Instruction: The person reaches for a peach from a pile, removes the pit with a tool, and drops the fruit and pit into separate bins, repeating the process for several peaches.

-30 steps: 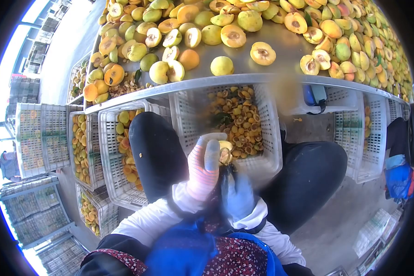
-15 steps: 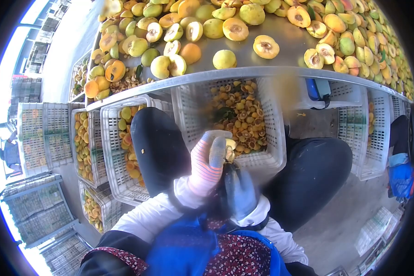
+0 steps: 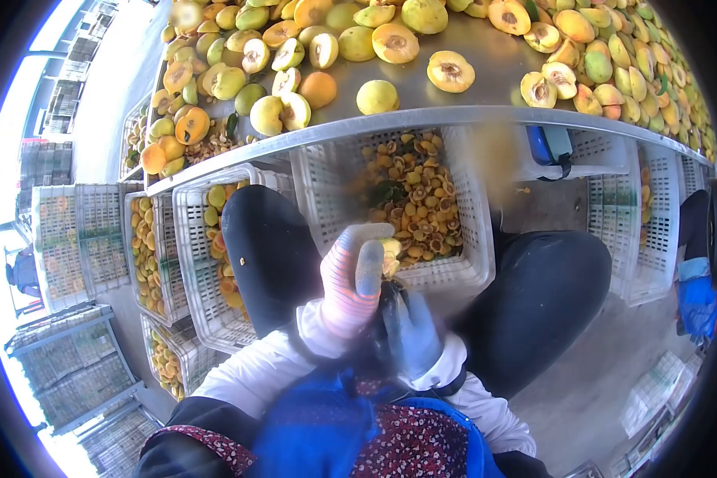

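My left hand (image 3: 354, 267), in a pink-striped glove with grey fingertips, is closed around a piece of yellow peach (image 3: 390, 256). Just below it, my right hand (image 3: 419, 333) wears a blue-grey glove and grips a dark-handled tool (image 3: 391, 307). The tool's tip meets the underside of the peach piece, so its kind is hidden. Both hands are between my knees, over the near edge of a white crate (image 3: 472, 207) that contains many small cut peach pieces (image 3: 418, 195).
A metal table (image 3: 494, 114) ahead bears whole and halved peaches (image 3: 394, 43), heaped thickest at the right. Crates of peaches (image 3: 203, 295) stand at my left. A blue object (image 3: 544, 145) lies under the table. Another person's blue sleeve (image 3: 697, 307) shows at far right.
The view has shifted slightly, so the table's peaches sit a little higher and further left. More pale flesh of the held peach shows. Both hands keep their grip.
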### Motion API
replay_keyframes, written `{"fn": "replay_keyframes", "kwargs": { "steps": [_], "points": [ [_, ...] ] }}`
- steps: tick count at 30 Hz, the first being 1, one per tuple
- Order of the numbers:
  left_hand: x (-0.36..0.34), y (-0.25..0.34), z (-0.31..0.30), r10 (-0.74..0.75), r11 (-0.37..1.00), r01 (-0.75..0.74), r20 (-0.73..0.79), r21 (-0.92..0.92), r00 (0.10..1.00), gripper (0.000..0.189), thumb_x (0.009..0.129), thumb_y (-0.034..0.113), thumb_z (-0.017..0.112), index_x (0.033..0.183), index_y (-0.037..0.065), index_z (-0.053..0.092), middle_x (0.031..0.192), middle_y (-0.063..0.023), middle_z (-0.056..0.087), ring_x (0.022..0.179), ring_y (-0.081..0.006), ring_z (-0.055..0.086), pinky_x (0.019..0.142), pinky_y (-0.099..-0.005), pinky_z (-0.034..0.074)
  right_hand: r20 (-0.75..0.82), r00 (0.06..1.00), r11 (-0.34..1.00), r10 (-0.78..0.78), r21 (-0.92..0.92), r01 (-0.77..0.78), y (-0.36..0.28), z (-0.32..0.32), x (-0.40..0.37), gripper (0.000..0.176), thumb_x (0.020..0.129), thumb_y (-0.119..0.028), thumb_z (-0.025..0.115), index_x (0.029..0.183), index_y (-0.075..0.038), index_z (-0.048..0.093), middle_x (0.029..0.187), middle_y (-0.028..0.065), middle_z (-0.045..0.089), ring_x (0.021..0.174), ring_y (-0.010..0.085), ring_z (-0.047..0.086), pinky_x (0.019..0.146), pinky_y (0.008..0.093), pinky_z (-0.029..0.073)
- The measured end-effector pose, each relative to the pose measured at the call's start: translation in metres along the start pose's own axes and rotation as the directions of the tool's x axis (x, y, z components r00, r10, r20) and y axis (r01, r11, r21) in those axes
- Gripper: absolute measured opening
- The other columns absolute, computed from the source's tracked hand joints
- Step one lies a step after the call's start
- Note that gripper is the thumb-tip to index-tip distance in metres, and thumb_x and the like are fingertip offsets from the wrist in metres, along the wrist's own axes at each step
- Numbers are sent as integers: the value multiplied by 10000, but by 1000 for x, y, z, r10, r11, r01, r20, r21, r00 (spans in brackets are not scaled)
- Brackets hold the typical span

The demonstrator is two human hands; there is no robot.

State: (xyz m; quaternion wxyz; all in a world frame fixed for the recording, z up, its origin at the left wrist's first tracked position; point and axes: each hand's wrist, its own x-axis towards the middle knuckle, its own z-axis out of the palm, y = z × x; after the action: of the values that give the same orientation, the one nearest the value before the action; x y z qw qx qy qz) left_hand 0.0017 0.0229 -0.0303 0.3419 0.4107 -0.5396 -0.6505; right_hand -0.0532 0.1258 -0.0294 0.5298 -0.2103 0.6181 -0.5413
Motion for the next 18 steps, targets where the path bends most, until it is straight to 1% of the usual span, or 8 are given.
{"fn": "replay_keyframes", "kwargs": {
  "steps": [2, 4, 6, 10, 13, 14, 15, 18],
  "points": [
    [1, 1, 0, -20, 1000, 20, 32, 8, 999, 226, 962, 205, 518, 1053, 9, 584, 811, -46, 624, 679, -75, 529, 624, -217, 444, 102, 974, 930, 203, 292, -224, -2, -4, 0, 216, 975, -321, 470, 1068, -138, 535, 637, 14, 539, 423, 124, 466, 386, 271, 384],
    [4, -1, -4, -111, 994, 112, 124, -5, 986, 288, 966, 257, 507, 1071, -2, 579, 847, -44, 629, 724, -72, 554, 663, -211, 456, 227, 902, 731, 368, 529, -431, -4, -9, 1, 216, 972, -342, 474, 1036, -146, 539, 630, 3, 523, 416, 101, 442, 372, 248, 359],
    [13, 0, -7, -210, 975, 222, 217, -31, 953, 337, 955, 319, 533, 1072, 8, 589, 856, -31, 629, 746, -67, 563, 694, -209, 456, 315, 865, 656, 391, 564, -501, -5, -12, 5, 227, 970, -344, 472, 1024, -133, 533, 634, 7, 510, 429, 105, 431, 381, 251, 348],
    [22, 19, -10, -452, 858, 503, 317, -102, 834, 390, 917, 400, 587, 1038, 30, 618, 841, -21, 627, 747, -60, 553, 709, -208, 446, 386, 837, 638, 389, 542, -547, -4, -15, 9, 251, 966, -349, 467, 1002, -107, 522, 642, 14, 485, 454, 112, 409, 399, 256, 326],
    [22, 8, -17, -325, 944, 325, 288, 49, 901, 350, 926, 368, 582, 1001, 30, 634, 828, -26, 635, 737, -60, 560, 687, -208, 447, 483, 792, 535, 374, 585, -610, 1, -16, 10, 270, 963, -353, 464, 985, -88, 513, 647, 20, 466, 473, 117, 392, 413, 260, 309],
    [21, 7, -18, -277, 961, 261, 296, 92, 914, 329, 929, 346, 579, 991, 28, 636, 821, -27, 635, 730, -63, 561, 679, -210, 448, 543, 764, 440, 348, 625, -644, 5, -16, 10, 277, 962, -354, 463, 980, -81, 510, 649, 21, 459, 479, 118, 386, 417, 261, 303],
    [21, 7, -18, -229, 971, 196, 305, 133, 924, 309, 933, 324, 576, 980, 25, 637, 814, -28, 636, 724, -66, 562, 672, -213, 448, 636, 731, 221, 249, 698, -682, 8, -17, 11, 240, 966, -282, 476, 1027, -51, 498, 681, 31, 441, 520, 122, 373, 456, 271, 305],
    [29, 10, -20, -58, 941, -79, 386, 330, 921, 254, 939, 257, 562, 964, 15, 636, 798, -32, 639, 710, -76, 564, 656, -219, 451, 770, 620, 205, 150, 590, -781, 2, -21, 16, 438, 959, -530, 394, 879, -110, 488, 611, -1, 373, 482, 100, 307, 439, 247, 257]
  ]
}}
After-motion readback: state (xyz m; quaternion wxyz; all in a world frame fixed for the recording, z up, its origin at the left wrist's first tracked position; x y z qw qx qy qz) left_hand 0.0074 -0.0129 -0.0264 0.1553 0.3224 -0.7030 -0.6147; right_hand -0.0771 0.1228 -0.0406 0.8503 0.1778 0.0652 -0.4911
